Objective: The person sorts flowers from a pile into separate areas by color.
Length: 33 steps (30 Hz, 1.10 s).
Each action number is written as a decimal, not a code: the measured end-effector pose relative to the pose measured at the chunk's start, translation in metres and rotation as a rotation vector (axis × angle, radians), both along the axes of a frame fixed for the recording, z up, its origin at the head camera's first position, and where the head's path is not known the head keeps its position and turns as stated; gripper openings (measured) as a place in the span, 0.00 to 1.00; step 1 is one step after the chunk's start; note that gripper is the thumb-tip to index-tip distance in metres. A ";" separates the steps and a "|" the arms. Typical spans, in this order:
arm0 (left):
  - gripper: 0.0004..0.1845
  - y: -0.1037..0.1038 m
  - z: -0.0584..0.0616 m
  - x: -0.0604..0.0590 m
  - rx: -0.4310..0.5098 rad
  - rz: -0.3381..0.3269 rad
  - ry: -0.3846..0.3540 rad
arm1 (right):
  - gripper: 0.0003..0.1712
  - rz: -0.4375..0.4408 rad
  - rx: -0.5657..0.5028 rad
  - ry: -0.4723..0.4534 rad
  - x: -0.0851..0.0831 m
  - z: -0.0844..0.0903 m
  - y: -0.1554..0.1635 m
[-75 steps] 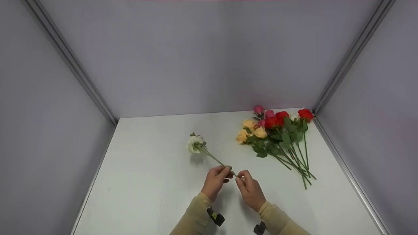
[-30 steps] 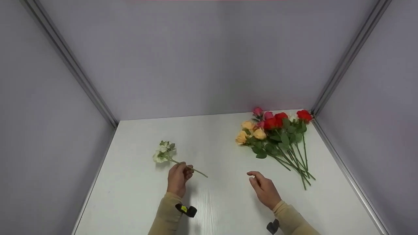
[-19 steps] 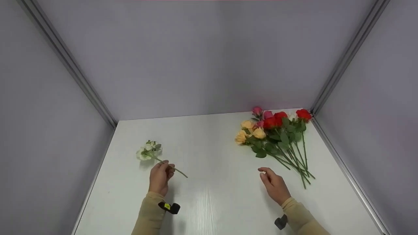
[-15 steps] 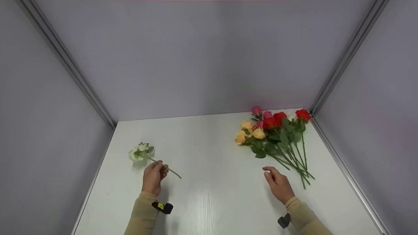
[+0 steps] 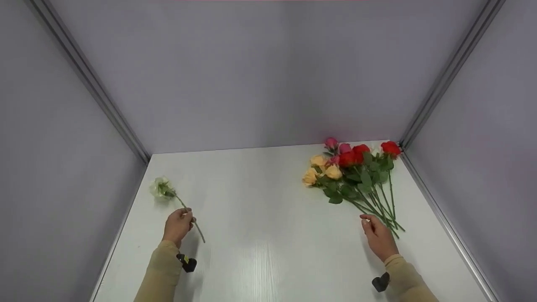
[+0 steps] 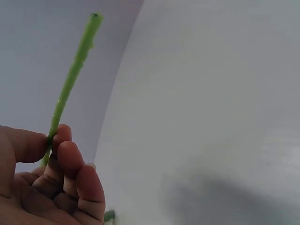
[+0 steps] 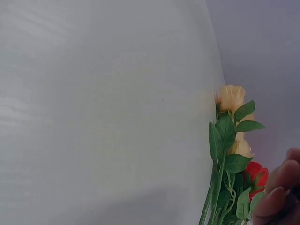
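We saw a white table [image 5: 268,256] with a faint wood grain and a soft sheen down its middle. Three plain grey-lilac walls closed it in: a back wall [image 5: 268,75] along the far edge, a left wall [image 5: 50,188] and a right wall [image 5: 499,147] along the side edges. A metal rail [image 5: 88,79] ran down into the far left corner, and another metal rail [image 5: 449,71] into the far right corner (both looked like aluminium). A thin metal strip [image 5: 445,222] lined the table's right edge.

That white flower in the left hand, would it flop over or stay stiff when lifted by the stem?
Probably fairly stiff: the white flower is pinched partway along its stem by the left hand, and the stem runs straight either side. It seems light, since a fingertip pinch is enough. The bloom end likely outweighs the bare end, so it may tip that way.
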<state>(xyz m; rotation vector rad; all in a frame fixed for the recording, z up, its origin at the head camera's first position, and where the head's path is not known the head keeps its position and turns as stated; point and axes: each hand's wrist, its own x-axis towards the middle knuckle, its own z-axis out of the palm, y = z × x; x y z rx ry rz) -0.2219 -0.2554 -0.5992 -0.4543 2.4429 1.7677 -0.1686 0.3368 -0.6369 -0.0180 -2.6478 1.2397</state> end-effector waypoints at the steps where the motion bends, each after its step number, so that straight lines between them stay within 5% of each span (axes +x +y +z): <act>1: 0.20 -0.004 -0.003 -0.001 -0.057 -0.017 -0.007 | 0.17 -0.006 -0.004 -0.017 0.001 0.000 0.002; 7: 0.20 -0.024 -0.019 -0.004 -0.378 -0.102 -0.023 | 0.20 -0.038 -0.002 -0.072 0.002 -0.001 0.013; 12: 0.19 -0.039 -0.033 -0.009 -0.520 -0.092 -0.062 | 0.21 -0.051 -0.011 -0.087 0.002 -0.004 0.019; 21: 0.16 -0.059 -0.065 0.001 -0.631 0.000 -0.117 | 0.27 -0.071 0.019 -0.163 0.004 -0.010 0.026; 33: 0.15 -0.076 -0.081 0.014 -0.711 0.137 -0.090 | 0.24 -0.113 0.060 -0.152 0.001 -0.018 0.037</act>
